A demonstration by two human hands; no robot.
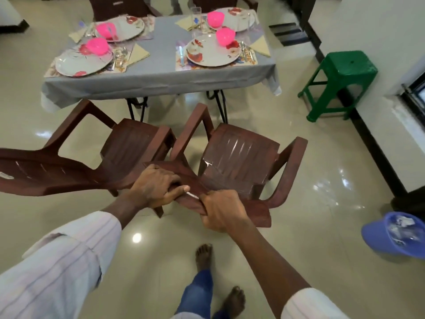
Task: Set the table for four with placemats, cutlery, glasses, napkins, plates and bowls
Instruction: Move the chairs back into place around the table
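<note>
Both hands grip the backrest top of the right brown plastic chair [239,155]: my left hand [156,188] and my right hand [220,209] curl round its edge. A second brown chair [128,143] stands to its left, touching it. Beyond them the table with a grey cloth [158,74] carries floral plates [212,50], pink bowls [96,46], floral placemats [249,62], cutlery [245,50], yellow napkins [261,46] and a glass [195,16] at the places.
A green plastic stool [340,81] stands right of the table by a white wall. A blue bin [397,233] sits on the floor at the right edge. Two dark chairs [119,6] are behind the table. My bare feet [203,255] are on the glossy tiles.
</note>
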